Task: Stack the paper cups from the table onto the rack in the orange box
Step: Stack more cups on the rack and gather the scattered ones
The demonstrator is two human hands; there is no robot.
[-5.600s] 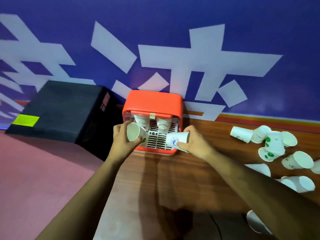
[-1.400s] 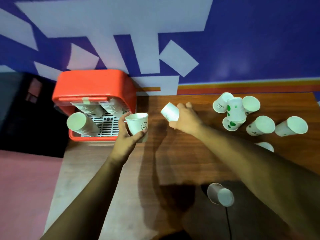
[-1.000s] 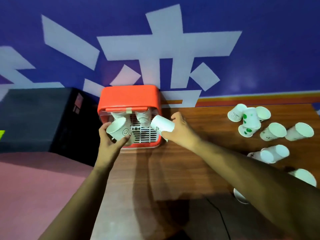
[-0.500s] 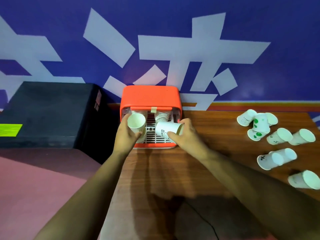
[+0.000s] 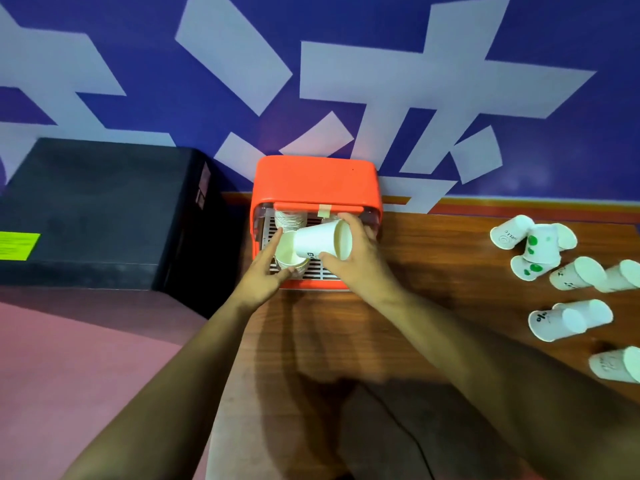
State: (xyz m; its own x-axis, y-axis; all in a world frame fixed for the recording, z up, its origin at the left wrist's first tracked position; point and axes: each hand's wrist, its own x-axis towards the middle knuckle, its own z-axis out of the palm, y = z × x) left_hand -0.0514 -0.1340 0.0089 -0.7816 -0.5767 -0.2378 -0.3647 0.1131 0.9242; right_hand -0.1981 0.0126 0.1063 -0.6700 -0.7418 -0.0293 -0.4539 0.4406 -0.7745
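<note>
The orange box (image 5: 317, 181) stands at the wall with its front open, showing a white slatted rack (image 5: 322, 271). A stack of cups (image 5: 290, 218) stands inside at the back left. My left hand (image 5: 265, 275) holds a paper cup (image 5: 286, 252) over the rack, mouth toward me. My right hand (image 5: 356, 258) grips another white cup (image 5: 320, 240) lying sideways, rim to the right, its base overlapping the left cup. Several loose cups (image 5: 568, 277) lie on the table at the right.
A wooden table (image 5: 433, 258) carries the box and the cups. A large black case (image 5: 93, 213) sits left of the box, touching the table's edge. A blue wall with white shapes rises right behind. A thin dark cable (image 5: 412, 438) runs along the near table surface.
Both hands have moved the two cups deeper into the box opening. The right cup now overlaps the left cup, and the left cup sits lower over the rack.
</note>
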